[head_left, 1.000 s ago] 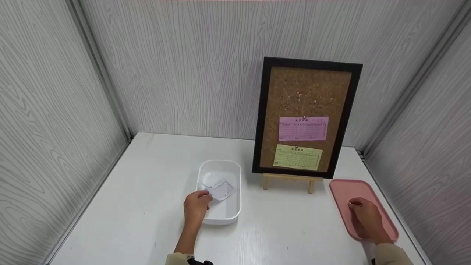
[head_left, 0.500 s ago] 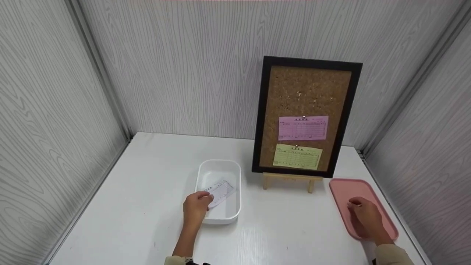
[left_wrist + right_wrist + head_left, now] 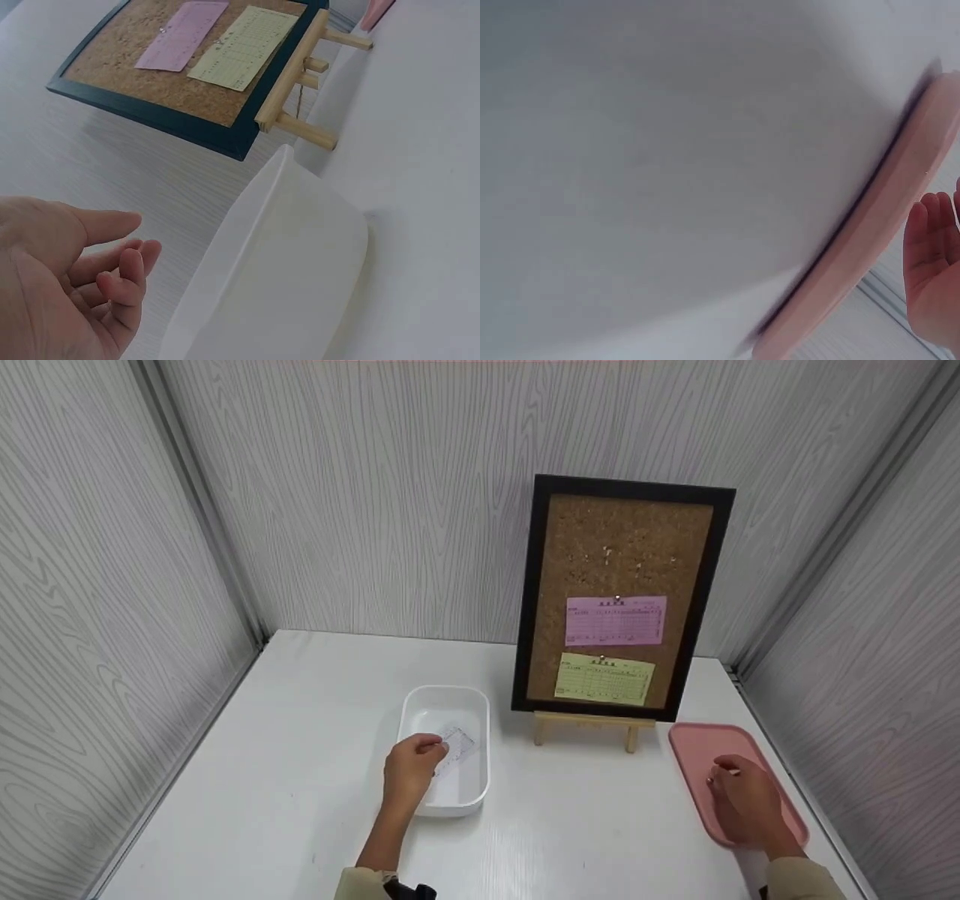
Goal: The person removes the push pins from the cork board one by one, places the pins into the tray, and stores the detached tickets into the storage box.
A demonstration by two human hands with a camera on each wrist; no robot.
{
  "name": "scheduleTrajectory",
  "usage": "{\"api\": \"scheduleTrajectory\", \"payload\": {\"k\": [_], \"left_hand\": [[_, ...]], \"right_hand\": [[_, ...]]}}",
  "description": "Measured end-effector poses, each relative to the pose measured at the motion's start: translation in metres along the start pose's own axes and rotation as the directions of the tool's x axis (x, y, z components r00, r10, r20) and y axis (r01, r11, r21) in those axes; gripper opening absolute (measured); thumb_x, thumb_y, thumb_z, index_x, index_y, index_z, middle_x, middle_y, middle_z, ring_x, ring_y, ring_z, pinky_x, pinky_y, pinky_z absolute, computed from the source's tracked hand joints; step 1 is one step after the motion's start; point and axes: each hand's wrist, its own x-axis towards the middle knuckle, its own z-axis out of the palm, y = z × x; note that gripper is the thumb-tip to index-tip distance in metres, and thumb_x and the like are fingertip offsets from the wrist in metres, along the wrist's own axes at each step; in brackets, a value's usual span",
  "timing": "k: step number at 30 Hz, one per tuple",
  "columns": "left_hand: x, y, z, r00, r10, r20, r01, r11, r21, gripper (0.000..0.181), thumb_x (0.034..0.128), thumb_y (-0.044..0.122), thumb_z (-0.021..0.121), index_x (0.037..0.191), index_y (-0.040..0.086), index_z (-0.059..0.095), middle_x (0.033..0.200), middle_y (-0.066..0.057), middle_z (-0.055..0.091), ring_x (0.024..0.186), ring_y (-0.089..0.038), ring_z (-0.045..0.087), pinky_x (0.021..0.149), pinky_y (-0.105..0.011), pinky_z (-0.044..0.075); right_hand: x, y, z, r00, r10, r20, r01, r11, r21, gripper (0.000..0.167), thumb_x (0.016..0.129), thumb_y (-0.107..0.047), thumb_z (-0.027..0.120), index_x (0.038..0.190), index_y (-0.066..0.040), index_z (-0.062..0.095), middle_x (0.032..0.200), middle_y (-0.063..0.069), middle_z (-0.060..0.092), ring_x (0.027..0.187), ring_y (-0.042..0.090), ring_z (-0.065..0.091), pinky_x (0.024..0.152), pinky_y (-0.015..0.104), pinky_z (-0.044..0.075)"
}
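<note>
A printed paper slip (image 3: 459,744) lies in the white basin (image 3: 454,802). My left hand (image 3: 409,771) hangs over the basin's left side, its fingertips close to the slip. Seen in the left wrist view, the left thumb and the loosely curled fingers (image 3: 129,271) are apart, with nothing between them; the basin wall (image 3: 292,262) blocks sight of the slip. Over the pink tray (image 3: 709,739) is my right hand (image 3: 746,795), fingers relaxed. A tiny shiny spot, possibly a pushpin, shows beside its fingertips. Only part of that hand (image 3: 934,277) appears at the right wrist view's edge.
A black-framed corkboard (image 3: 637,532) leans on a small wooden easel (image 3: 592,718). Pinned to it are a pink slip (image 3: 615,622) and a yellow slip (image 3: 604,681). Wood-grain panels (image 3: 375,495) enclose the white table (image 3: 300,735).
The paper slip has left my left fingers and lies in the basin; that hand has risen slightly and moved right. My right fingers have lifted slightly, and a shiny spot shows near them.
</note>
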Motion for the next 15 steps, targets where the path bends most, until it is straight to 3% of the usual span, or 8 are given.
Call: {"api": "scheduleTrajectory", "payload": {"k": [2, 5, 6, 9, 12, 15], "left_hand": [[0.003, 0.004, 0.005, 1.000, 0.026, 0.007, -0.026, 1.000, -0.004, 0.024, 0.0929, 0.022, 0.070, 0.110, 0.007, 0.074, 0.096, -0.006, 0.074, 0.072, -0.015, 0.066, 0.066, -0.029, 0.053], [0.007, 0.012, 0.013, 0.998, 0.053, 0.015, -0.053, 0.999, -0.010, 0.023, 0.0920, 0.023, 0.070, 0.110, 0.008, 0.075, 0.096, -0.006, 0.074, 0.071, -0.014, 0.067, 0.066, -0.029, 0.053], [0.008, 0.014, 0.016, 0.998, 0.063, 0.018, -0.062, 0.998, -0.014, 0.023, 0.0919, 0.024, 0.071, 0.110, 0.009, 0.075, 0.096, -0.006, 0.074, 0.071, -0.014, 0.067, 0.066, -0.029, 0.053], [0.012, 0.023, 0.025, 0.996, 0.088, 0.026, -0.087, 0.996, -0.014, 0.023, 0.0924, 0.026, 0.070, 0.110, 0.011, 0.075, 0.098, -0.005, 0.074, 0.072, -0.013, 0.068, 0.067, -0.030, 0.053], [0.018, 0.031, 0.036, 0.993, 0.114, 0.034, -0.114, 0.993, -0.009, 0.025, 0.0932, 0.028, 0.069, 0.112, 0.013, 0.075, 0.101, -0.003, 0.074, 0.074, -0.013, 0.069, 0.068, -0.030, 0.053], [0.023, 0.040, 0.048, 0.989, 0.144, 0.034, -0.144, 0.990, 0.002, 0.024, 0.0932, 0.028, 0.069, 0.111, 0.014, 0.075, 0.102, -0.001, 0.075, 0.080, -0.014, 0.070, 0.071, -0.032, 0.053]], "right_hand": [[-0.001, -0.004, -0.003, 0.999, 0.032, 0.039, -0.038, 0.988, 0.152, 0.041, 0.107, -0.021, 0.050, 0.137, 0.006, 0.052, 0.121, 0.017, 0.066, 0.094, 0.010, 0.063, 0.078, 0.019, 0.052], [-0.001, -0.014, -0.005, 0.999, 0.032, 0.039, -0.039, 0.979, 0.201, 0.043, 0.107, -0.022, 0.050, 0.139, 0.007, 0.049, 0.124, 0.017, 0.063, 0.097, 0.009, 0.062, 0.079, 0.016, 0.051], [0.000, -0.018, -0.005, 1.000, 0.017, 0.017, -0.019, 0.984, 0.177, 0.043, 0.107, -0.023, 0.050, 0.139, 0.006, 0.050, 0.125, 0.018, 0.063, 0.099, 0.013, 0.061, 0.078, 0.016, 0.050], [0.004, -0.029, -0.004, 0.995, -0.060, -0.082, 0.057, 0.997, -0.042, 0.039, 0.106, -0.028, 0.053, 0.134, -0.001, 0.059, 0.125, 0.016, 0.065, 0.105, 0.022, 0.060, 0.075, 0.014, 0.047], [0.010, -0.039, -0.002, 0.988, -0.086, -0.129, 0.076, 0.994, -0.075, 0.036, 0.105, -0.025, 0.055, 0.131, -0.001, 0.061, 0.124, 0.020, 0.064, 0.107, 0.031, 0.061, 0.073, 0.015, 0.047], [0.015, -0.050, -0.001, 0.986, -0.073, -0.149, 0.064, 0.996, -0.064, 0.033, 0.105, -0.022, 0.055, 0.130, -0.002, 0.062, 0.124, 0.019, 0.063, 0.108, 0.032, 0.060, 0.075, 0.017, 0.047]]}}
